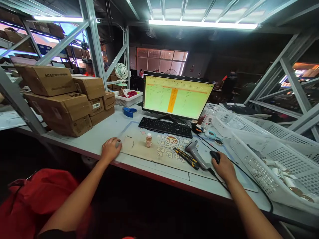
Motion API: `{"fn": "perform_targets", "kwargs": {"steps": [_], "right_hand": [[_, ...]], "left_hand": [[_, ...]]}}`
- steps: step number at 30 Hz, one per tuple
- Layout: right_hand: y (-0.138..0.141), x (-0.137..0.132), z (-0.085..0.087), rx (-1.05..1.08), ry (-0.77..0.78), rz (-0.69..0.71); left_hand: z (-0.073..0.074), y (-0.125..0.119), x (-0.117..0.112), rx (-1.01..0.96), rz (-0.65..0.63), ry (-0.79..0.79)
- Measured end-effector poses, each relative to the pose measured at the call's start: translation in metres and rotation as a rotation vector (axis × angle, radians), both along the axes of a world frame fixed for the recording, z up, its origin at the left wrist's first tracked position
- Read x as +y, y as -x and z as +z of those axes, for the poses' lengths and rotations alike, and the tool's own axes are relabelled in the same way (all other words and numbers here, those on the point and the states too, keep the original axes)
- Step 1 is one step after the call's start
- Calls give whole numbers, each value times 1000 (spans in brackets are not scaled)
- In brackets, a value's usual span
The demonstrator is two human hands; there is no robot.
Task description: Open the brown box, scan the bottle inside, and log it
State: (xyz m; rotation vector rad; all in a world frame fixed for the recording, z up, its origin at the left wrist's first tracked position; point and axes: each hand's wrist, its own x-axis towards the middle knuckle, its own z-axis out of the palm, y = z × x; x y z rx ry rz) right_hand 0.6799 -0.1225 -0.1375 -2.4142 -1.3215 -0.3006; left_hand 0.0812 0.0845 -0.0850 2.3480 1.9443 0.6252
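My right hand (224, 167) rests closed over a black computer mouse (215, 155) on the desk mat (159, 149). My left hand (110, 149) lies on the mat's left edge with its fingers curled under, and I cannot make out anything in them. A small bottle (149, 140) stands upright on the mat between my hands. A grey barcode scanner (195, 151) and a black-and-yellow utility knife (186, 157) lie just left of the mouse. A black keyboard (165, 127) sits in front of a monitor (176, 97) showing a green spreadsheet.
Stacked cardboard boxes (62, 99) stand at the left of the table. White perforated baskets (274, 159) fill the right side, one holding small rolls. A blue tape dispenser (129, 112), a small fan (121, 71) and tape rolls (211, 134) lie further back. Metal racking frames both sides.
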Motion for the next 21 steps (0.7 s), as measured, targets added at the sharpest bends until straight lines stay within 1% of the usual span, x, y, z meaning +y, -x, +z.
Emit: {"fn": "perform_targets", "kwargs": {"steps": [1,2,3,5,7,10,12,14,16,19,21], "right_hand": [[-1,0,-1,-4,-9,7],[-2,0,-3,-6,-16,14],[-2,0,-4,-7,-24,21],[-2,0,-4,-5,-42,34],[-1,0,-4,7,-62,41],[5,1,1,62,-98,43],[13,0,6,121,-131,57],[20,-2,10,168,-160,73],[24,-2,13,193,-184,82],[19,-3,21,219,-252,79],[21,-7,35,217,-318,71]], "left_hand": [[-1,1,-5,-18,-3,-34],[-2,4,-10,-24,-32,-36],[-3,8,-15,-16,-81,-6],[-2,18,-27,41,-216,119],[2,29,-39,125,-326,244],[12,40,-55,269,-427,376],[16,43,-63,367,-455,405],[17,46,-67,441,-471,365],[17,56,-67,434,-498,284],[21,84,-70,265,-516,92],[26,106,-84,101,-531,-45]]}}
